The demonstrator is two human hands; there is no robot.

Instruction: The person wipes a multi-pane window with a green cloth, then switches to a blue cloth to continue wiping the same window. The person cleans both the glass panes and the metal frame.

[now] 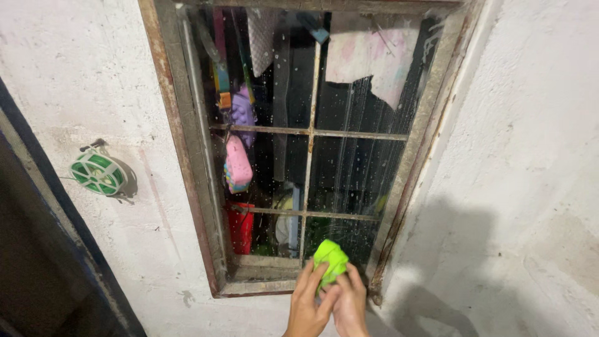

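Both my hands are raised at the bottom of a barred window. My left hand (309, 306) and my right hand (349, 302) are pressed together around a bright green cloth (329, 259). The cloth sticks up above my fingers, close to the lower pane of wet glass (355, 175). A rusty metal frame (187, 156) surrounds the window, and thin bars (310, 131) cross it. Water drops and streaks cover the glass.
Behind the glass hang a pink sponge (238, 163), a purple object (242, 112), a red container (240, 228) and a pale cloth (374, 59). A green wire spool (97, 173) hangs on the white wall at left. A dark door edge (37, 249) lies far left.
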